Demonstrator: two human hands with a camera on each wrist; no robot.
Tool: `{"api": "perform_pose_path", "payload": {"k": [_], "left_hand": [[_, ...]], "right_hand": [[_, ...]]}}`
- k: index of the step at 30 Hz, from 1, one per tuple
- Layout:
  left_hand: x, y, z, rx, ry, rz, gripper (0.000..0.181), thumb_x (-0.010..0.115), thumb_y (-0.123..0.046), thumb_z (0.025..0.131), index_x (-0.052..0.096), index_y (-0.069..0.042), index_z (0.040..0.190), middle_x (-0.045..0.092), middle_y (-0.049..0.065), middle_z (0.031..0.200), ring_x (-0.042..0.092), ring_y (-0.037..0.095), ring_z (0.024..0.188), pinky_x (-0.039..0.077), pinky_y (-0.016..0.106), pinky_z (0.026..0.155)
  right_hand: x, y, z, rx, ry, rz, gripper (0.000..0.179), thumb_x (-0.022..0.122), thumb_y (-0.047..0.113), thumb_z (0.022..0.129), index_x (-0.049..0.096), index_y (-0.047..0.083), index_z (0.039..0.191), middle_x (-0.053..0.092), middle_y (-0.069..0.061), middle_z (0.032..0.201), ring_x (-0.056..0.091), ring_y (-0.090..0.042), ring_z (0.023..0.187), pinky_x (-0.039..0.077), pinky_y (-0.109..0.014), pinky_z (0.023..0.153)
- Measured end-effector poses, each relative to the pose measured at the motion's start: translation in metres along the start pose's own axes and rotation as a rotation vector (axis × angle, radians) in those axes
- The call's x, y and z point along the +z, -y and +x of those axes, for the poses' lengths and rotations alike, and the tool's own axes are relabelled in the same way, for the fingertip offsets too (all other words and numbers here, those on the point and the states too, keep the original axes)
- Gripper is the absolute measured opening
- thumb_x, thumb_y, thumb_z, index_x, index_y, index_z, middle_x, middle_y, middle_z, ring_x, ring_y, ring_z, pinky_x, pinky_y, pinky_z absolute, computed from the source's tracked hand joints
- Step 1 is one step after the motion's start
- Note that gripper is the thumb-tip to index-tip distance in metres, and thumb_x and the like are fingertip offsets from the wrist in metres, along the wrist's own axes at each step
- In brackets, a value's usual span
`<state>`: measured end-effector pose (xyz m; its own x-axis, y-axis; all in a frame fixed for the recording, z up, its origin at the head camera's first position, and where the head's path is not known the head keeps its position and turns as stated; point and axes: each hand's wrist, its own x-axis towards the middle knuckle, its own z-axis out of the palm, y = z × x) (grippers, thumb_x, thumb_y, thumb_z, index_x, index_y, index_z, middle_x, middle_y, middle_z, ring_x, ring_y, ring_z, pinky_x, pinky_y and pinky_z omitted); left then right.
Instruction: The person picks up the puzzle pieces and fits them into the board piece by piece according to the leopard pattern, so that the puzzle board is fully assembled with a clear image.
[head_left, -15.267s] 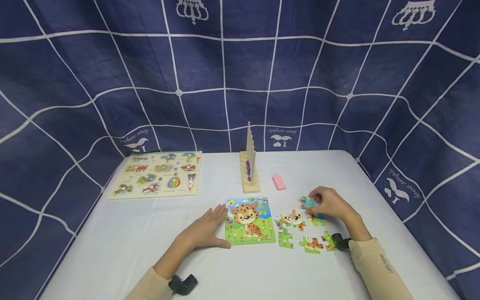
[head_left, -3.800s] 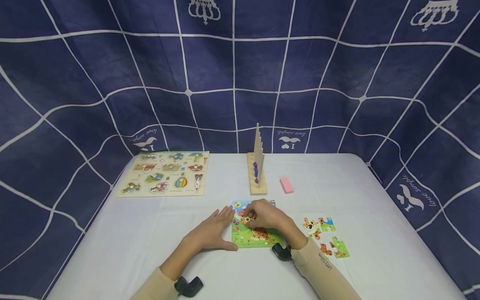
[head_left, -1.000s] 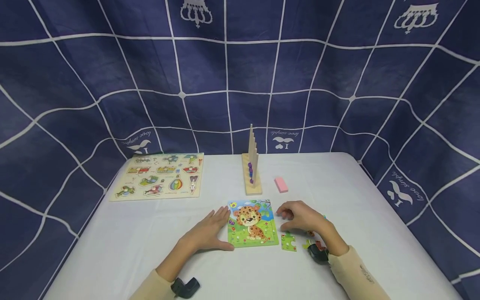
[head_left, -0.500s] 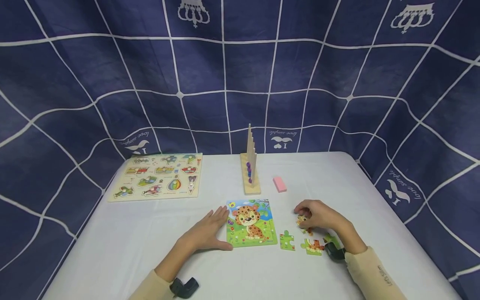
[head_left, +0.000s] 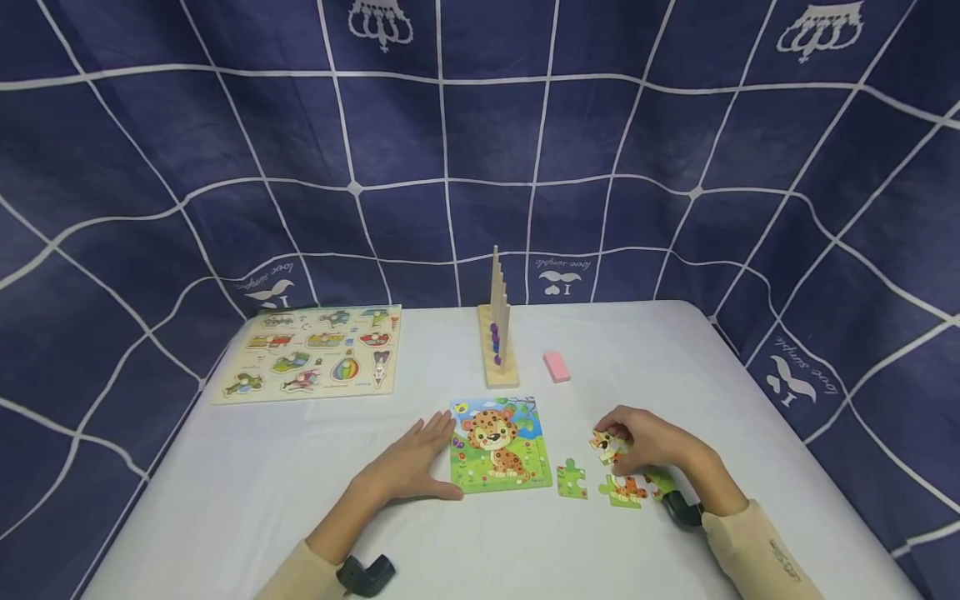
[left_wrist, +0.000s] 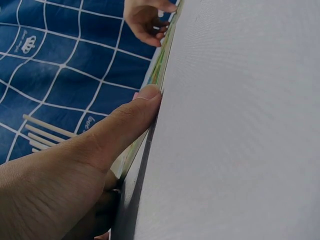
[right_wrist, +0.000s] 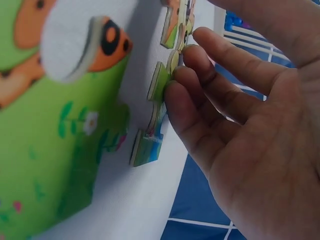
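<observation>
My left hand lies with fingers spread along the left edge of the square leopard puzzle. In the left wrist view, its thumb reaches along the puzzle's near edge. Right of the puzzle, my right hand pinches a loose puzzle piece with the leopard's face between thumb and fingers. Its curled fingers show close to other pieces in the right wrist view. Just below lie a green puzzle piece and a piece with spotted legs. Another green piece is partly hidden under the right wrist.
A wooden peg stand with purple and blue beads stands behind the puzzle, beside a pink block. At the back left is a board of vehicle pictures. All rest on a white tablecloth before a blue checked curtain.
From over the puzzle, my right hand has moved right to the loose pieces and taken hold of the face piece. Two loose pieces have left the table beside the puzzle. The left hand stays.
</observation>
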<state>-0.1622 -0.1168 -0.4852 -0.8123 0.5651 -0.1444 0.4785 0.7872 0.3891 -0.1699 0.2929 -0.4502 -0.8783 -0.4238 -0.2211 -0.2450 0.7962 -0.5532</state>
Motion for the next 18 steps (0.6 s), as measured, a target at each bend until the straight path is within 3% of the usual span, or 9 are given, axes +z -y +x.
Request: {"api": "perform_pose_path", "payload": {"k": [10,18], "left_hand": [[0.003,0.001,-0.001,0.001,0.001,0.0,0.118,0.067,-0.076,0.068,0.028,-0.003,0.152,0.022,0.012,0.162,0.02,0.027,0.151,0.018,0.045,0.125],[0.001,0.001,0.0,-0.007,-0.001,0.008,0.117,0.066,-0.076,0.069,0.028,-0.003,0.152,0.022,0.012,0.162,0.02,0.027,0.151,0.018,0.045,0.125]], "right_hand": [[0.002,-0.003,-0.001,0.04,0.02,-0.021,0.067,0.091,0.019,0.061,0.061,0.014,0.121,0.057,0.004,0.111,0.053,-0.014,0.102,0.051,-0.031,0.089],[0.001,-0.01,0.001,-0.031,0.005,0.028,0.062,0.09,0.017,0.062,0.063,0.01,0.117,0.055,0.0,0.093,0.047,-0.014,0.083,0.044,-0.02,0.066]]}}
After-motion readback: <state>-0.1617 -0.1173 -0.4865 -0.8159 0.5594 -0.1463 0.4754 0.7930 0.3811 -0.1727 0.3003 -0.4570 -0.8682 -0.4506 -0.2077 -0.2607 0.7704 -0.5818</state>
